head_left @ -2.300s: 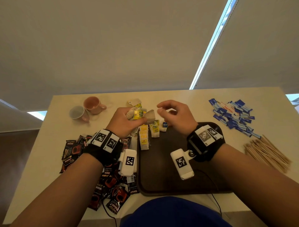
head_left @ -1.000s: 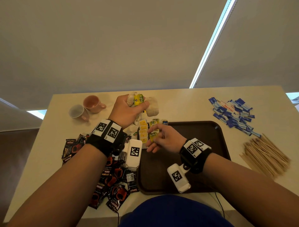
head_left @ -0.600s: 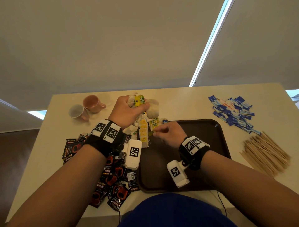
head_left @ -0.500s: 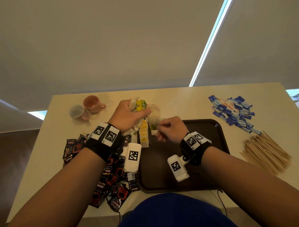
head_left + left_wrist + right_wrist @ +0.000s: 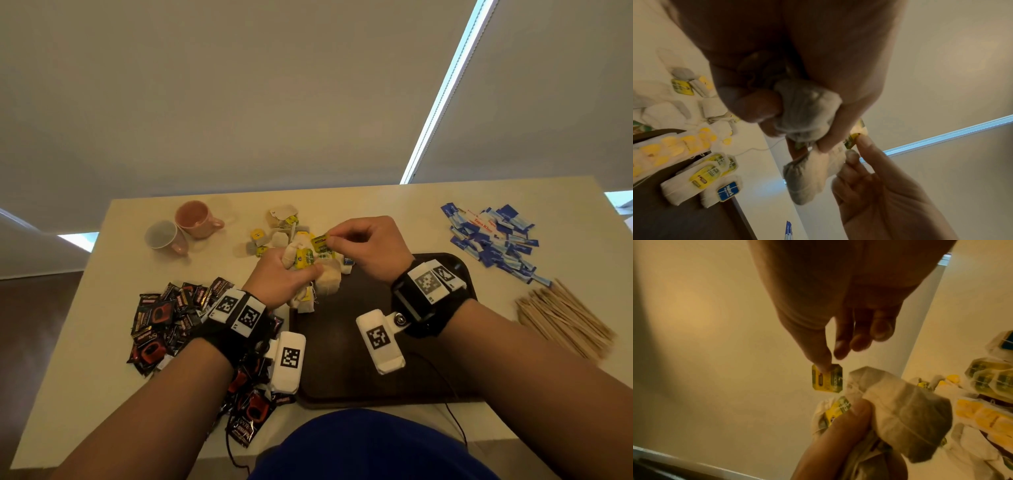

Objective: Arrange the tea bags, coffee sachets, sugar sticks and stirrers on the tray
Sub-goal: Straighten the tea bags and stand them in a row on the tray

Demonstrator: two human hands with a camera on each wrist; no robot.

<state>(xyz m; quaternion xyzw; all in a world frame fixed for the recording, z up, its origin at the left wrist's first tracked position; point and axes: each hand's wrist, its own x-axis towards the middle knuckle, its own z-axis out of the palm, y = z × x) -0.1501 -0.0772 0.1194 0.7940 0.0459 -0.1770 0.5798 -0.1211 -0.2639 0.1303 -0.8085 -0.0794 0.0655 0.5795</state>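
The right hand is up off the tray now. It pinches a yellow tag beside the bunch of tea bags gripped by the left hand, which sits lower.

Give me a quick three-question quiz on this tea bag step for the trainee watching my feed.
1. True or false: the left hand grips a bunch of tea bags.
2. What do the right hand fingers pinch? A) a sugar stick B) a yellow tea bag tag C) a stirrer
3. Fill in: the stirrers lie on the ____, not the tray.

Key: 1 true; 2 B; 3 table.
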